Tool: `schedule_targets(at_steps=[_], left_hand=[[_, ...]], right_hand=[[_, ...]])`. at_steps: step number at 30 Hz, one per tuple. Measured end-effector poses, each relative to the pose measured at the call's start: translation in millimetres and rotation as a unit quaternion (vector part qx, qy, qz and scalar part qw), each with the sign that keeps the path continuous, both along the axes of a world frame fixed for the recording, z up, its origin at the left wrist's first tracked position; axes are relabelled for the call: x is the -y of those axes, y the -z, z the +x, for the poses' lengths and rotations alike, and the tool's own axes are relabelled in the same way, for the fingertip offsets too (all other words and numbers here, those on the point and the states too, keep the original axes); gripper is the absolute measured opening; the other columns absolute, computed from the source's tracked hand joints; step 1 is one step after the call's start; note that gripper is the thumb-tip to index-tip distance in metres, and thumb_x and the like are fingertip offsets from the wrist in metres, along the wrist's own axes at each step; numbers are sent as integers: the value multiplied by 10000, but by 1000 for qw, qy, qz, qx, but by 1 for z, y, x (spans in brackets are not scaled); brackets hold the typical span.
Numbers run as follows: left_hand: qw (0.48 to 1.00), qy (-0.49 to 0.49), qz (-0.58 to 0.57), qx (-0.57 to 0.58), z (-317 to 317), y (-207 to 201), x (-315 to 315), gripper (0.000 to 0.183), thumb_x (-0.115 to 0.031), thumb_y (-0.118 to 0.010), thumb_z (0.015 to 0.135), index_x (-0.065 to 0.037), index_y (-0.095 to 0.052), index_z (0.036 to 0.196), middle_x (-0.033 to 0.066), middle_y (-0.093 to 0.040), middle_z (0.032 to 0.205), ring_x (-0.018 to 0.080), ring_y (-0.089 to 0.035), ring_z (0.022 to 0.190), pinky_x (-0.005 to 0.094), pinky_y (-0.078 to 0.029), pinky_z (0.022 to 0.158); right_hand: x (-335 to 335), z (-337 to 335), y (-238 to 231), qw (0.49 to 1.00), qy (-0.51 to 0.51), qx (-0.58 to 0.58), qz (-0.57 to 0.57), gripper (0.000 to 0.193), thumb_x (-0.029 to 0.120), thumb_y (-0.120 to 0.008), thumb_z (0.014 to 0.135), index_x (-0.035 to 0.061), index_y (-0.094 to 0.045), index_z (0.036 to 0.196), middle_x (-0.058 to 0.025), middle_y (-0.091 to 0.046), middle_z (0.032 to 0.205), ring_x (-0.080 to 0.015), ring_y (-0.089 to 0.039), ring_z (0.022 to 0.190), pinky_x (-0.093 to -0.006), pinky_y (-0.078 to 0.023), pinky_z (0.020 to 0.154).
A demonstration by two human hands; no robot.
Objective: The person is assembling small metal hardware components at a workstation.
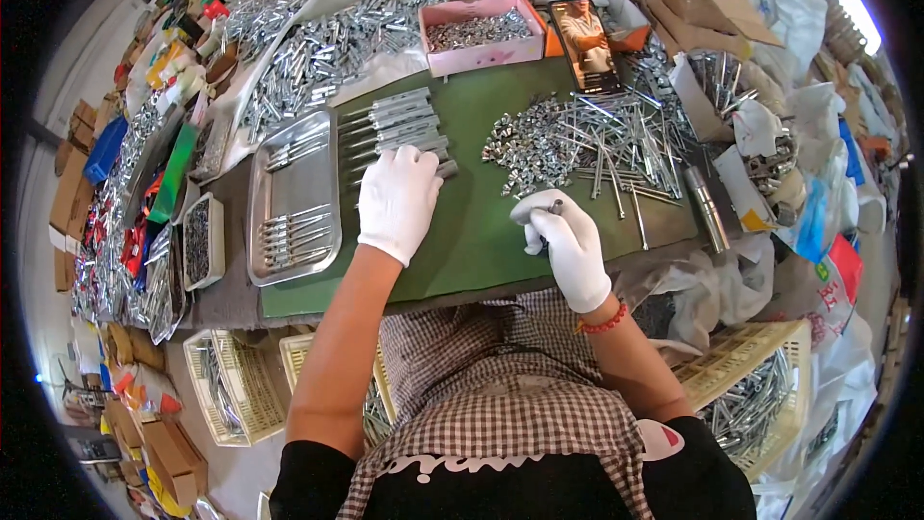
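Note:
My left hand (399, 202), in a white glove, is closed over the lowest piece of a row of grey metal tubes with thin rods (404, 114) on the green mat. The end of a metal tube (447, 169) sticks out from under its fingers; the rest of it is hidden. My right hand (570, 248), also gloved, is curled in a pinch around a small dark cylindrical piece (556, 206), mostly covered by the fingers. Just beyond it lies a heap of small metal nuts or cone-like pieces (529, 146), with loose long bolts (626, 140) beside it.
On the left, a steel tray (337, 202) holds bolt-like parts. A pink box (481, 60) of small parts and a lit phone (585, 46) stand at the back. A metal cylinder (706, 209) lies at right. Plastic crates (231, 390) sit below the table.

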State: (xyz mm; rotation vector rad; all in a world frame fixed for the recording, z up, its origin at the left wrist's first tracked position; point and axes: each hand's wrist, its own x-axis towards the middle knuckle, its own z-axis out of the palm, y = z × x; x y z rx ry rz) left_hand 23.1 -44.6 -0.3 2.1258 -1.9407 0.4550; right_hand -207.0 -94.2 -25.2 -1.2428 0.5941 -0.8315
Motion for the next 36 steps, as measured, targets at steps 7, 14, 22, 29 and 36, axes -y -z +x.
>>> schedule_targets(at_steps=[7, 14, 22, 29, 36], left_hand=[[989, 94, -57, -98, -2, 6, -35, 268, -151, -715, 844, -78, -569, 1056, 115, -611, 895, 336, -639, 831, 461, -514, 703], [968, 167, 85, -165, -54, -32, -40, 317, -174, -693, 873, -74, -613, 1163, 120, -628, 929, 323, -641, 867, 416, -522, 731], [956, 185, 31, -227, -47, -16, -48, 349, -172, -703, 848, -96, -659, 1186, 99, -650, 888, 296, -648, 801, 376, -528, 706], [952, 137, 37, -271, -52, -13, -53, 351, -105, -678, 833, -187, -698, 1173, 75, -631, 831, 269, -641, 725, 362, -526, 657], [951, 119, 8, -286, -58, -12, -48, 304, -107, -669, 836, -199, -719, 1122, 70, -611, 786, 271, -625, 674, 362, -524, 624]], right_hand=[[-6, -10, -34, 989, -30, -142, 24, 361, 234, -434, 1061, 4, -583, 1295, -47, -641, 858, -65, -561, 596, -203, -460, 528], [4, -13, -38, 982, -52, -174, 41, 355, 294, -486, 1062, 10, -658, 1188, -14, -639, 760, -48, -498, 499, -220, -390, 473], [6, -13, -24, 969, -64, -217, -94, 231, 190, -561, 991, -6, -679, 1029, -20, -688, 788, -21, -425, 530, -205, -336, 491], [4, -13, -28, 961, -22, -256, -100, 149, 140, -644, 946, -3, -674, 980, -74, -685, 780, -98, -633, 710, -260, -503, 674], [3, -15, -21, 969, 1, -194, -155, 110, 71, -660, 931, 2, -675, 1015, -50, -694, 860, -91, -642, 807, -256, -512, 752]])
